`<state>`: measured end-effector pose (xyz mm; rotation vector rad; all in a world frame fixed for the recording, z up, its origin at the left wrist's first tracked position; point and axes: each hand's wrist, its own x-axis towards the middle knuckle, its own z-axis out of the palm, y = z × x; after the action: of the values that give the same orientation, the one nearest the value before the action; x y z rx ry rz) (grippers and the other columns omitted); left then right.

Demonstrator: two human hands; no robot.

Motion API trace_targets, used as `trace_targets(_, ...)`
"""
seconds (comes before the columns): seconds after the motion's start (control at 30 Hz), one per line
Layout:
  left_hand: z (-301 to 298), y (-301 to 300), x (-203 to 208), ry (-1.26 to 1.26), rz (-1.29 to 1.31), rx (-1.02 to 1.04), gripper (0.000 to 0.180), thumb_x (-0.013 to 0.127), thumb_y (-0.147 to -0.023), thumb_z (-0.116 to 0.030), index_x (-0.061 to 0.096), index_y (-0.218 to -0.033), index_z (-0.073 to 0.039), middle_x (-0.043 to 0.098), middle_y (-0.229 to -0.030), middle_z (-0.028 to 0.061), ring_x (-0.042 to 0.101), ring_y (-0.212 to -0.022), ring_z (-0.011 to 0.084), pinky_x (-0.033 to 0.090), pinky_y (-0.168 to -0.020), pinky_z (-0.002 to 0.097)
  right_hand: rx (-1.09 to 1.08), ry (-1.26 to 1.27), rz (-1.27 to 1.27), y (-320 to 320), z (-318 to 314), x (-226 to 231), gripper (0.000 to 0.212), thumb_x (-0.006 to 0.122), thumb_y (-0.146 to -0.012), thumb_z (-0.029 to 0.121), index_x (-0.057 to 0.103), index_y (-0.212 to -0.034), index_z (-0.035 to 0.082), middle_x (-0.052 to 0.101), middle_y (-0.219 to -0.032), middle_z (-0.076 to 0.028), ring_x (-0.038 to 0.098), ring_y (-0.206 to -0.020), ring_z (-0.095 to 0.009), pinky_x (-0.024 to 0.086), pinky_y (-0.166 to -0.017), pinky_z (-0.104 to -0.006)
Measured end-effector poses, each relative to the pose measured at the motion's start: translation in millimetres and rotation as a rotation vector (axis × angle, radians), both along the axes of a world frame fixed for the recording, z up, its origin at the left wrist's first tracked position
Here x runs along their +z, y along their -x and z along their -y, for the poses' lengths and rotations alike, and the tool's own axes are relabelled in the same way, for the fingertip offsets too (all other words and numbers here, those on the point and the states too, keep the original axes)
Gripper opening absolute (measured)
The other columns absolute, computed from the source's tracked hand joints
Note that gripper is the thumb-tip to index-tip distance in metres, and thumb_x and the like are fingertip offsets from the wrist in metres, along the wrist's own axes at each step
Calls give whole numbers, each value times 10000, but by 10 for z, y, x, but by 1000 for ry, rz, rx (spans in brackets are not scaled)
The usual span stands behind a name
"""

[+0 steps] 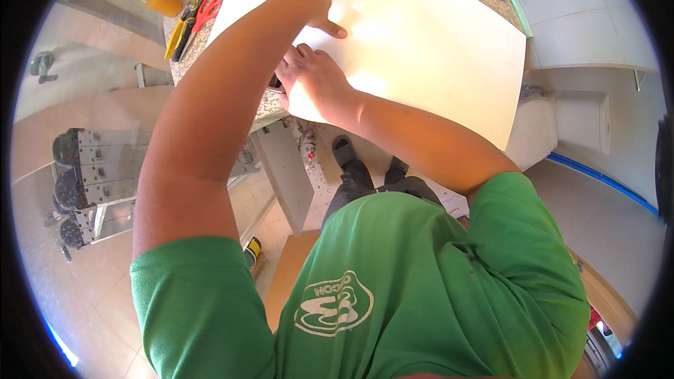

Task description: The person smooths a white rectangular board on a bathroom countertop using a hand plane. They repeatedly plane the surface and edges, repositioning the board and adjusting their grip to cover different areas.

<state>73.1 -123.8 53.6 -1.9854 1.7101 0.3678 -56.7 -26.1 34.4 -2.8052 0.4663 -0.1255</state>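
Observation:
A large white panel (435,49) lies on a speckled stone countertop (270,107). My left hand (312,1) is spread on the panel's far left part, palm down, thumb pointing right. Closer to me, my right hand (314,78) is closed at the panel's near left edge, its fingers curled round a small dark thing (276,83) that they mostly hide. Bright light washes out the panel beside both hands.
Red-handled scissors (207,11), a yellow-and-black hand tool (181,34) and a bottle of orange liquid (160,1) lie on the counter's left. A folded ladder (105,168) stands left. At right are a toilet (537,126) and a blue pipe (604,184).

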Motion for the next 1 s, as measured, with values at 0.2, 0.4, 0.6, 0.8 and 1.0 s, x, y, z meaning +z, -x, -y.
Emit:
trace_targets(0.2,35,-23,-9,-53,84,-27,1529,784,-628,-842,4,-1645,-8,126,-1625,424,262,-1448,642,331,-1203,569,3,83,97,753,118,9,396,700,-861,280,665,-1109,-27,600,-1081,-121,613,-1032,-248,520,-829,-394)
trace_targets(0.4,41,-78,-42,-33,73,10,1475,841,-658,-741,-13,-1658,-72,78,-1651,389,244,-1459,630,334,-1202,578,-29,21,130,1403,242,-7,396,755,-810,261,664,-1074,-20,594,-1059,-107,606,-990,-248,520,-810,-380)
trace_targets(0.6,52,-97,-32,-95,120,15,1337,800,-794,-644,-69,-1653,-103,34,-1668,358,222,-1498,565,342,-1201,592,-50,-20,150,2212,365,121,424,787,-779,231,642,-1090,-18,574,-1017,-96,601,-961,-255,511,-794,-387)
trace_targets(0.8,44,-123,-23,-96,128,9,1329,791,-811,-633,-97,-1651,-110,9,-1674,347,219,-1509,542,335,-1216,558,-130,-19,93,3090,434,220,472,802,-748,215,603,-1119,3,566,-1033,-108,596,-954,-271,507,-796,-407)
trace_targets(1.0,42,-133,-7,-108,129,8,1316,763,-824,-659,-102,-1649,-109,4,-1677,338,218,-1514,530,322,-1224,558,-301,-51,46,4228,470,260,545,821,-753,243,576,-1184,16,569,-1088,-161,598,-1009,-357,508,-845,-463)
